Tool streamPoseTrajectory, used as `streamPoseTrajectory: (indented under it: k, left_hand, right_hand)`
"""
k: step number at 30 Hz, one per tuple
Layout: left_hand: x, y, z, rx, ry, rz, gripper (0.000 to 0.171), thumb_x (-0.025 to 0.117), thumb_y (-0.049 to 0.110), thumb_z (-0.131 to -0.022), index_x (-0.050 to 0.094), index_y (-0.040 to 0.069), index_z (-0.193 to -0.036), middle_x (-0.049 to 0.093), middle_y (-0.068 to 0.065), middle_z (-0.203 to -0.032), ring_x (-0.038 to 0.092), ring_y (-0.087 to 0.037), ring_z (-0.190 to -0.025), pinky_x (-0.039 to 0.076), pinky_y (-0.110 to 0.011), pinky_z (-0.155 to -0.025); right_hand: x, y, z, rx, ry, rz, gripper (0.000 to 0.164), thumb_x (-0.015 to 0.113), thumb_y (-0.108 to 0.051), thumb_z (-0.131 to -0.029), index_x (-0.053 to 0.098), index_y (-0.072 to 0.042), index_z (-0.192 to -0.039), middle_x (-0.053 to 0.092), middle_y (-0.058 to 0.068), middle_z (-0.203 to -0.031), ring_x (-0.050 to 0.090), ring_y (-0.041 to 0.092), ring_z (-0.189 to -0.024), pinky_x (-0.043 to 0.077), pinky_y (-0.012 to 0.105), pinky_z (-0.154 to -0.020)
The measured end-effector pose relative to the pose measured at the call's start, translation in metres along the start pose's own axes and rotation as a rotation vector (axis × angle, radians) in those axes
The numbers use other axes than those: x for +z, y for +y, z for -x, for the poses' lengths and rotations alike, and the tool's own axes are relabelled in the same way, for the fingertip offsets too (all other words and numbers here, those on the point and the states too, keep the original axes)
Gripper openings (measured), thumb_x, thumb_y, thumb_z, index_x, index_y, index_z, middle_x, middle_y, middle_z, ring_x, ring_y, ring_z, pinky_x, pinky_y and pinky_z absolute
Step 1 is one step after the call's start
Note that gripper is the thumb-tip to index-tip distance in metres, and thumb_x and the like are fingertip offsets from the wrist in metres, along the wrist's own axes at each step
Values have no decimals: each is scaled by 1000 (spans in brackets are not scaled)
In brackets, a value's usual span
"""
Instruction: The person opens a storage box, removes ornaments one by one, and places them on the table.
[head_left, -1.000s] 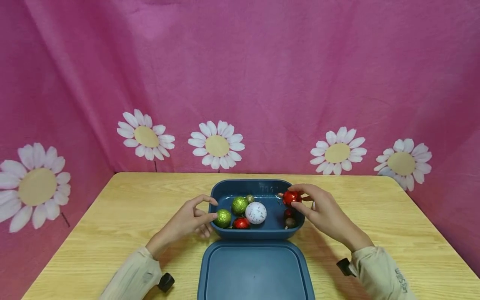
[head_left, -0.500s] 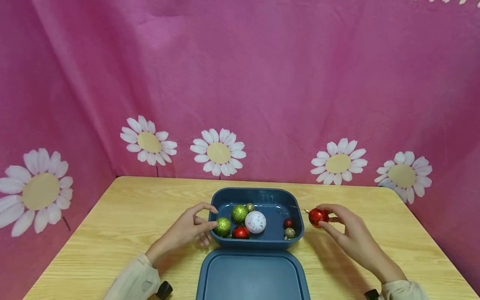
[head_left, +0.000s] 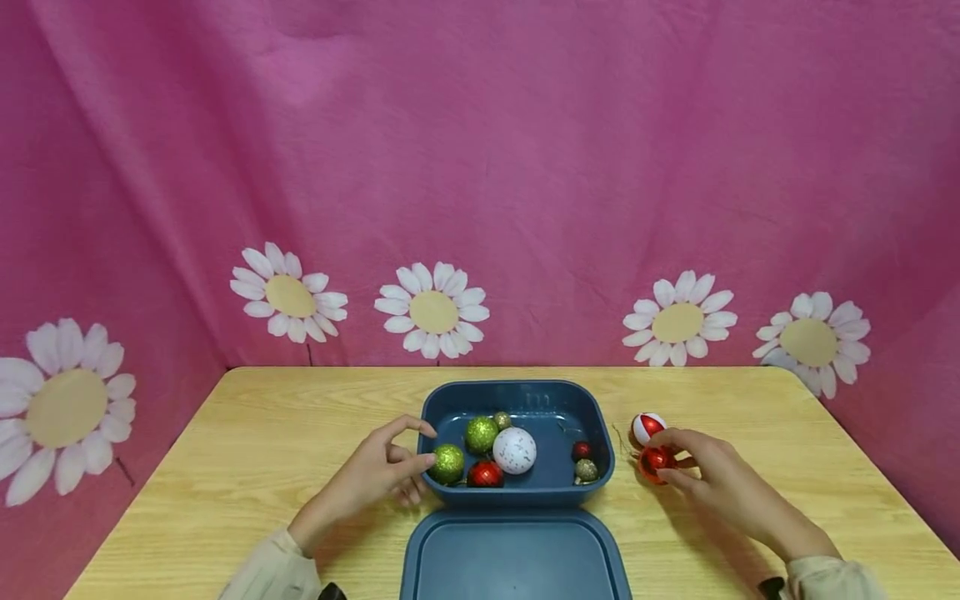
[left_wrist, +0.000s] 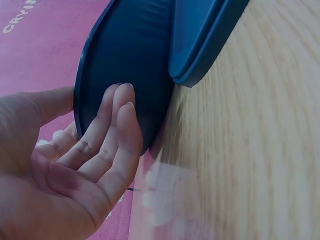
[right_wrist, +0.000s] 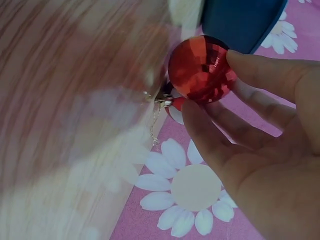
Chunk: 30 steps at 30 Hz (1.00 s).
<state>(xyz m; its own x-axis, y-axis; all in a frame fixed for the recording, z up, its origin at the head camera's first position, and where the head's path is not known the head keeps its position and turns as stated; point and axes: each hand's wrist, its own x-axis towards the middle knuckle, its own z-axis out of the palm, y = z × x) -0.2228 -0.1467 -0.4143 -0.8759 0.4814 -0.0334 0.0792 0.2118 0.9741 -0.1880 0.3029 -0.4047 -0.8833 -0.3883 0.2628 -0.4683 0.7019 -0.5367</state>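
Observation:
My right hand (head_left: pixel 723 479) pinches a shiny red bauble (right_wrist: pixel 202 70) by its sides, low over the table right of the blue container (head_left: pixel 517 497). Just behind that bauble lies a red-and-white bauble (head_left: pixel 647 427). At the container's left end, my left hand (head_left: pixel 382 467) holds the rim with thumb and index fingertip, its other fingers along the outer wall. Inside on the left are two green glitter baubles (head_left: pixel 481 435), a speckled white ball (head_left: pixel 514 451), a red bauble (head_left: pixel 485 474) and a small gold one (head_left: pixel 502 420). A small dark red bauble (head_left: pixel 581 451) and a gold one (head_left: pixel 586 471) sit at the right.
A blue lid (head_left: pixel 513 554) lies flat on the wooden table (head_left: pixel 300 408), against the container's near side. Behind the table hangs a pink cloth (head_left: pixel 480 167) printed with white daisies.
My right hand has lifted the red bauble out of the container, carried it right and lowered it beside the red-and-white bauble. My left hand stays at the container's left rim.

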Motion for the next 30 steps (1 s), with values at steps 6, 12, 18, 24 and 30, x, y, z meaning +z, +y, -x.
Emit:
streamPoseTrajectory:
  k: [6,12,18,24,30]
  left_hand:
    - [-5,3,5,-3,13,-24,41,67,16,-97,48,1,-130,68,-23,-71,67,-29,-57,58,-38,-53]
    - [0,3,-3,8,2,-33,40,67,17,-97,49,2,-130,68,-23,-72,67,-27,-57,57,-34,-53]
    - [1,2,-5,7,7,-24,39,66,15,-97,49,1,-129,68,-26,-72,67,-25,-57,57,-34,-53]
    - [0,-1,-2,1,5,-17,40,66,16,-97,49,1,-130,68,-24,-72,67,-24,-56,57,-34,-53]
    - [-1,-2,-2,1,2,-5,40,65,16,-98,48,1,-130,69,-22,-71,66,-21,-56,56,-31,-52]
  right_hand:
    - [-3,-4,-5,42,-58,16,32,76,2,-84,67,-6,-113,69,2,-107,66,20,-96,59,37,-80]
    - [-14,-3,0,49,-26,74,31,77,2,-82,68,-8,-109,69,0,-104,66,21,-92,59,33,-75]
    - [-15,-2,0,16,13,149,28,79,-2,-82,69,-8,-107,70,4,-106,65,27,-93,58,37,-71]
    - [-10,-5,0,-50,89,242,28,81,-3,-81,69,-9,-105,70,2,-104,64,21,-91,57,37,-70]
    - [-7,-11,0,-99,140,286,29,81,-2,-80,68,-8,-105,69,2,-102,62,16,-87,56,35,-67]
